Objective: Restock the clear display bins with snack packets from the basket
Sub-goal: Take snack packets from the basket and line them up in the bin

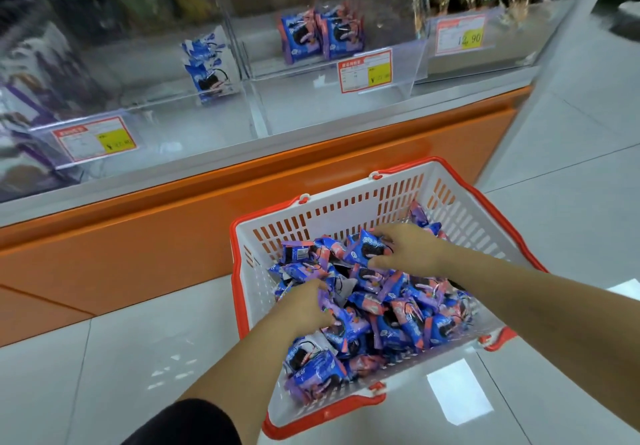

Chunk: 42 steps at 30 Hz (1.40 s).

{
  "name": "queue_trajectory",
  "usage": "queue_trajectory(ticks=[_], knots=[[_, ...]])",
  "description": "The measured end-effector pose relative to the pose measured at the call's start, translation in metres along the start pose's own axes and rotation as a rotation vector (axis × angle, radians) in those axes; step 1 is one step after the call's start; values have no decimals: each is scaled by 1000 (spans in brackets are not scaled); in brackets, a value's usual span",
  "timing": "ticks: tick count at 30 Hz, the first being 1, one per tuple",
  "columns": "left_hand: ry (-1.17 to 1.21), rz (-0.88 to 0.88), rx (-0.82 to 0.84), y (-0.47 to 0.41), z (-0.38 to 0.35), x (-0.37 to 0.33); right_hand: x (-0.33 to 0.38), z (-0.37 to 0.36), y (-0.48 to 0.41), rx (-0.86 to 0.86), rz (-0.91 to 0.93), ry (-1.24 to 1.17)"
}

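Head view looks down on an orange-fronted display unit (173,237) that runs well beyond both hands. It carries a row of clear display bins (381,105). Just under the hands, on the tiled floor (104,358), stands a white basket (346,209) with a red rim, heaped with blue-and-purple snack packets (398,327). Each packet pictures a dark sandwich cookie; the brand lettering is too blurred to read.

The left hand (304,306) is dug into the near side of the heap, fingers curled round several packets. The right hand (412,250), farther in, pinches one blue packet (370,245) between thumb and fingers.

Far above the right hand, two matching packets (322,34) stand in a bin. Another (207,67) leans in the bin to their left.

One price tag (459,34) reads 12.90. Two other tags (365,70) are illegible.
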<state>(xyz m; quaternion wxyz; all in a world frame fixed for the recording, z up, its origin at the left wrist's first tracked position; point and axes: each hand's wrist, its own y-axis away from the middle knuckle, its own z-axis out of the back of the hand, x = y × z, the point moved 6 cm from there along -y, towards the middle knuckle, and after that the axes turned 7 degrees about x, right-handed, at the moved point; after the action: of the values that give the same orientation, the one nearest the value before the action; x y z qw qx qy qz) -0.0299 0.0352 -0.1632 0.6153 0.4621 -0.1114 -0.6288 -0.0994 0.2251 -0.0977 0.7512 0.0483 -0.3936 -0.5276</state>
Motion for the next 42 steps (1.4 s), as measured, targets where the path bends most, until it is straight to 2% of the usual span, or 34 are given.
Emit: queue_trajectory(ticks=[3, 7, 13, 17, 24, 34, 42], knots=[[-105, 20, -50, 1, -6, 1, 9, 7, 1, -7, 25, 15], [-186, 19, -100, 8, 22, -14, 34, 38, 8, -46, 55, 10], [202, -300, -266, 52, 117, -89, 81, 101, 33, -113, 131, 147], [327, -430, -368, 97, 170, -137, 118, 157, 58, -177, 153, 260], [237, -470, -618, 170, 225, -185, 163, 228, 114, -334, 222, 294], [138, -463, -773, 221, 228, -223, 172, 257, 164, -445, 382, 321], [42, -411, -843, 220, 245, -237, 169, 278, 155, -511, 410, 276]])
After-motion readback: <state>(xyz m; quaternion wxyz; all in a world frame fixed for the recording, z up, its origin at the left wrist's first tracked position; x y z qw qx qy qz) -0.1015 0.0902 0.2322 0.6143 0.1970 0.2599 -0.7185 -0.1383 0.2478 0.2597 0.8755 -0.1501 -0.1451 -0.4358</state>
